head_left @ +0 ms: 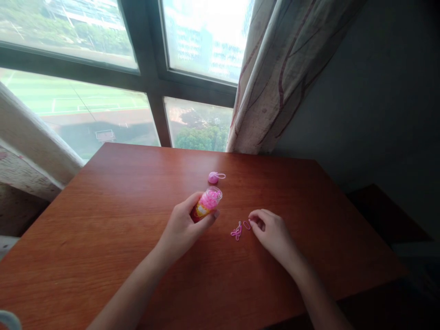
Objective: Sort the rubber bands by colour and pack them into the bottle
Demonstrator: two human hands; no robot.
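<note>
My left hand (180,224) is wrapped round a small clear jar (206,204) that is tilted, its open mouth facing up and to the right. Pink rubber bands fill the jar, and a yellow and red label shows between my fingers. To the right, my right hand (271,229) is closed in a pinch at the edge of one pink rubber band (246,225), low over the table. Just left of that band lies a small heap of pink rubber bands (236,232). Behind the jar sits a pink lid (213,178) with a pale loop sticking out to its right.
The brown wooden table (113,220) reaches back to a window with a dark frame (147,78). A patterned curtain (268,78) hangs at the back right, another at the left. Part of a pale curved object (10,318) shows at the bottom left corner.
</note>
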